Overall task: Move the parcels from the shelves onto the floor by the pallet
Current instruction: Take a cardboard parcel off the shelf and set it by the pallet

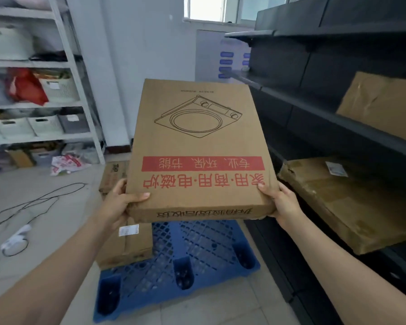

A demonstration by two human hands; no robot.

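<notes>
As left hand (119, 202) and right hand (284, 202) clasp the carton (197, 141), shelves (338, 124) hold parcels (352, 207).

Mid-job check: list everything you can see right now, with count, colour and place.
Held box: 1, brown with red print, above pallet.
Upper parcel: 1, brown, dark shelving, right.
Lower parcel: 1, brown, shelf below.
Floor boxes: 2, brown, at pallet's left edge.
Pallet: 1, blue, floor, centre.
Dark shelving: 1, black, right.
White rack: 1, white, left, holding bins.
Cable: 1, black, floor, left.
Left hand: grips held box's near left corner.
Right hand: grips its near right corner.
</notes>
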